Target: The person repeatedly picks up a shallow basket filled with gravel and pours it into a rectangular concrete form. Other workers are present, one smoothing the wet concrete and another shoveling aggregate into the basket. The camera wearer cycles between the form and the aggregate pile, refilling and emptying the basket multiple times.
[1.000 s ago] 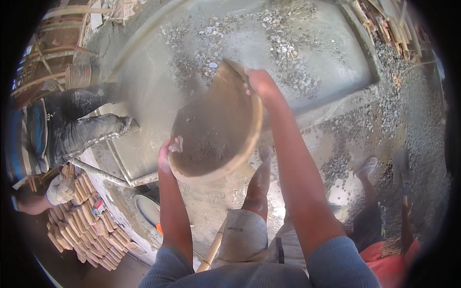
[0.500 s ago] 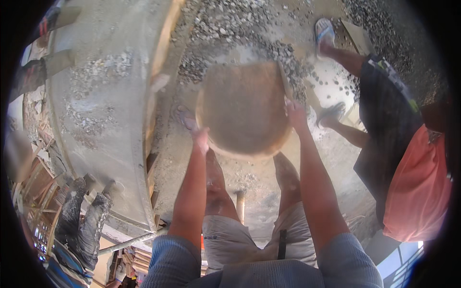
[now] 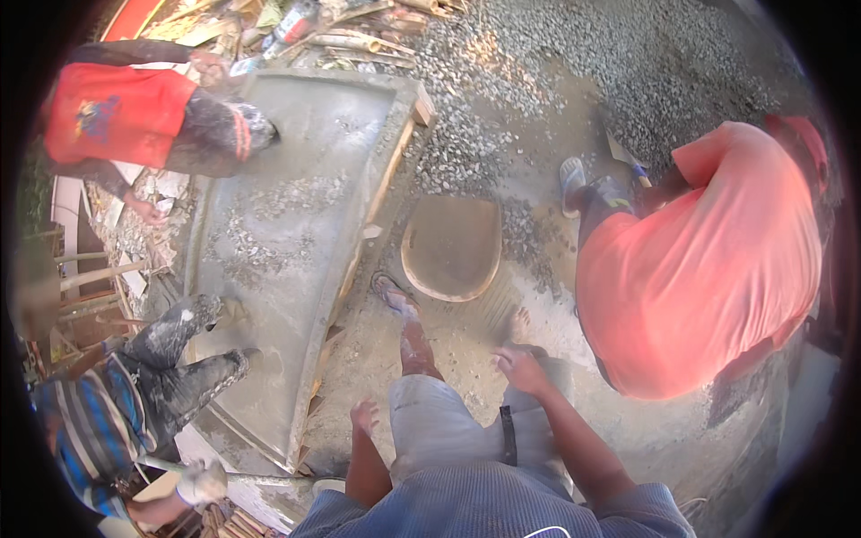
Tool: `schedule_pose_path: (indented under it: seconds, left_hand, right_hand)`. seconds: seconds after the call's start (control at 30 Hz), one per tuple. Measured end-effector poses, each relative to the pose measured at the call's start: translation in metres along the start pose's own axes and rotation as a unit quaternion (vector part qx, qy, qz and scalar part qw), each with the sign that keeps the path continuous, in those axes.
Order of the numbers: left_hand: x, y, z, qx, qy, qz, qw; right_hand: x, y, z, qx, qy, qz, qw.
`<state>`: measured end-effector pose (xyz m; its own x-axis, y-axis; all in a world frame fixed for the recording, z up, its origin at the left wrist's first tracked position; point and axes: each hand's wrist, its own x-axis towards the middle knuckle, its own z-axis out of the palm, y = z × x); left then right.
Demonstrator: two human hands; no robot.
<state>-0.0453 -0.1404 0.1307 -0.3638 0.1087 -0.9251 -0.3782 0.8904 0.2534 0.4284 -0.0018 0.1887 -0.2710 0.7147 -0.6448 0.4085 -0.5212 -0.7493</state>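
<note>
A rounded, shallow tray (image 3: 451, 249) with a pale rim and a straight far edge lies flat on the wet ground ahead of me. It looks wooden, its inside smeared grey. My left hand (image 3: 364, 418) hangs beside my left thigh with loose fingers and nothing in it. Over my right knee is my right hand (image 3: 522, 368), empty too, its fingers apart and slightly blurred. Both hands are well short of the tray.
A wet concrete slab (image 3: 269, 296) with a timber-edged form (image 3: 381, 193) runs along my left. Two co-workers are beyond and beside it. On my right, a co-worker in a coral shirt (image 3: 700, 269) bends by a trowel-like blade (image 3: 619, 151). Gravel (image 3: 574, 54) spreads ahead.
Both my hands have let go of the tray and drawn back toward my body. The tray now rests on the ground. The co-worker on the right has bent forward.
</note>
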Motion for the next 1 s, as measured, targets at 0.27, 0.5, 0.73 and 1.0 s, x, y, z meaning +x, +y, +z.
schedule_pose_path:
  seconds: [0.27,0.5,0.73,1.0]
  left_hand:
    - [-0.17,-0.134,-0.199,0.435,0.071,-0.056,0.896]
    - [-0.202,0.015,-0.013,0.573,0.036,0.407,0.711]
    - [-0.334,0.04,0.044,0.299,-0.529,0.326,0.724]
    - [-0.077,-0.038,-0.247,0.534,0.0,0.386,0.752]
  right_hand:
    - [-0.152,-0.042,-0.005,-0.357,-0.008,-0.132,0.925]
    - [-0.219,-0.209,0.11,-0.138,0.232,-0.299,0.915]
    - [-0.199,-0.209,0.185,-0.092,0.366,-0.234,0.896]
    - [-0.363,0.183,0.144,0.131,0.271,0.4,0.866]
